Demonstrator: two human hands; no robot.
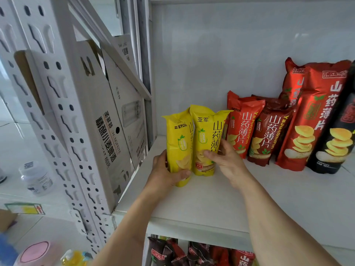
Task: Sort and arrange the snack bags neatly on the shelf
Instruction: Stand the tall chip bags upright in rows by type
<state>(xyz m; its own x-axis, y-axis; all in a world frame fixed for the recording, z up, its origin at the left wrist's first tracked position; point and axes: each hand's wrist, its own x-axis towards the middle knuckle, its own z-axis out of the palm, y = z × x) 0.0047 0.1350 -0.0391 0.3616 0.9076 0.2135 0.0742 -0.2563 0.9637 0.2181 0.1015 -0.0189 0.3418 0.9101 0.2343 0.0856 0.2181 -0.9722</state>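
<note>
Two yellow snack bags stand upright side by side on the white shelf [211, 204]. My left hand [165, 171] grips the left yellow bag [177, 143] near its bottom. My right hand [224, 158] grips the right yellow bag [206, 137] at its lower right side, thumb across the front. To the right stand two small red bags [242, 127] [269, 137], then a tall red bag [315, 116] with another red bag [294, 81] behind it, and a black bag [338, 135] at the frame edge.
White cardboard beer boxes [107, 120] lean against the perforated shelf upright [63, 104] on the left. The lower shelf holds several dark and red bags [192, 252]. A plastic jar [36, 177] and other items lie on the floor at left.
</note>
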